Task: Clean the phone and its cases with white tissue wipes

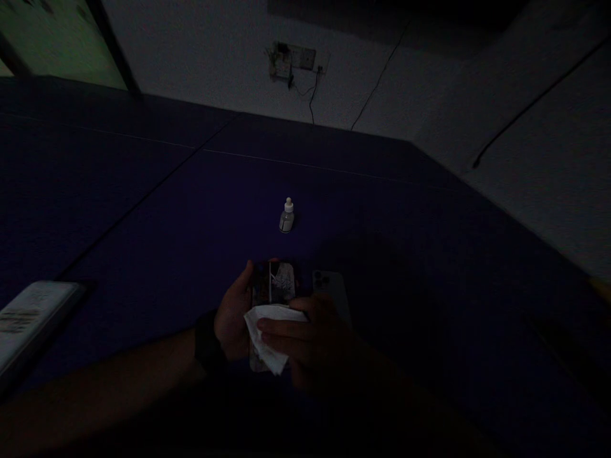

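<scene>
In my left hand lies a dark and white patterned phone case, gripped by its edges with the thumb along the left side. My right hand presses a folded white tissue flat onto the lower part of this case. Fingers of the right hand are laid over the cloth-like sheet, and its thumb is hard to see in the dark. Just right of the case a grey phone rests with its camera lenses up, partly hidden by my right hand. Beyond them stands a small clear dropper bottle with a white top.
The dark blue surface stretches to a pale wall. At the left edge lies a white box. A wall socket has a plug and a hanging cable. Lighting is very dim.
</scene>
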A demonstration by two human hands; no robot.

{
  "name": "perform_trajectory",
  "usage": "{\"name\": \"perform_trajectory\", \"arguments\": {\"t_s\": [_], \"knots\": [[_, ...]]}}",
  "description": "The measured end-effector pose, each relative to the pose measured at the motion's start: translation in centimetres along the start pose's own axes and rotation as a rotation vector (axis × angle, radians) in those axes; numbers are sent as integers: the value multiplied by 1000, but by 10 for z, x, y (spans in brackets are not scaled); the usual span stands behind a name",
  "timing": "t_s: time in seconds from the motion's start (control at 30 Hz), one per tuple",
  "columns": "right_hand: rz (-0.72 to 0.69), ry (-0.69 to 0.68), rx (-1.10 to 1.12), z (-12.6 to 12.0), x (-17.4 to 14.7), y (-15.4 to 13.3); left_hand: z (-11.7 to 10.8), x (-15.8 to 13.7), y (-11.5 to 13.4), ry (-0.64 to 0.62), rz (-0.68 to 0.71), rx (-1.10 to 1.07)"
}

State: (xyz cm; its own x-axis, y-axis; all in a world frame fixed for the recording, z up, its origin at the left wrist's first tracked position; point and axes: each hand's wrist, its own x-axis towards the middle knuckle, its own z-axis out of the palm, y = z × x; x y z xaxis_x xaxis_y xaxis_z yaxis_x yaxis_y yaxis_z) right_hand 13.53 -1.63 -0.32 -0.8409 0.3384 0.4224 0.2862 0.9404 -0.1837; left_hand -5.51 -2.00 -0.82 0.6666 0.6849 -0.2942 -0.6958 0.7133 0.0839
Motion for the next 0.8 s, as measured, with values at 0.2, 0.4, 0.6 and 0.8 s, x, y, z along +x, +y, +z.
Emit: {"name": "perform_trajectory", "arguments": {"t_s": [0.2, 0.4, 0.6, 0.8], "knots": [[82, 8, -119, 2, 1, 3, 4, 1, 0, 34, 124, -83], [2, 11, -21, 2, 0, 2, 3, 0, 1, -18, 48, -16], [54, -12, -100, -1, 4, 1, 3, 0, 2, 26, 94, -26], [64, 151, -43, -5, -3, 7, 0, 2, 0, -8, 177, 15]]}}
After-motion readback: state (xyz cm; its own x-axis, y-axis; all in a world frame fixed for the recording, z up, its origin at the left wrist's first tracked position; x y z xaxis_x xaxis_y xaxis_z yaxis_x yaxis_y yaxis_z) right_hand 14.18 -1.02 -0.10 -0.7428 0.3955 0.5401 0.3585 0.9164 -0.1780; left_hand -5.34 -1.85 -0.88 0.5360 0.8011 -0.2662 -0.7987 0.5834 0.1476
